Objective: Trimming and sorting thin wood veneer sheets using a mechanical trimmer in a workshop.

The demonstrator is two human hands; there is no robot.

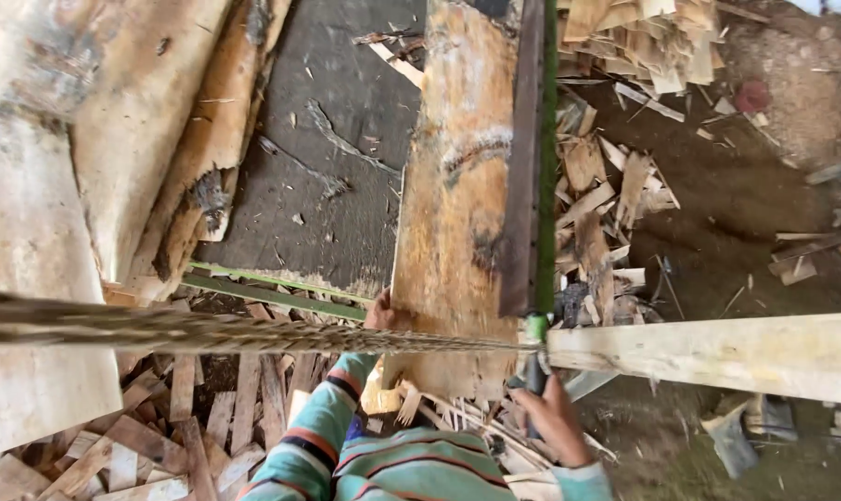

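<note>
Right hand (552,417) grip closed around blade handle (535,371), left hand (379,314) holding upright veneer sheet (453,204)

A rough wood workshop: veneer sheets (40,250), a cutting blade (529,158), offcuts (615,186) and sawdust (801,83) on a dirt floor (736,204).

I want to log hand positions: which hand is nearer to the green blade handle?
Right. The right hand grips the lower end of the green blade handle. The left hand is apart from it, holding the veneer sheet's left edge.

left hand (380,314) raised, right hand (558,419) gripping
</note>
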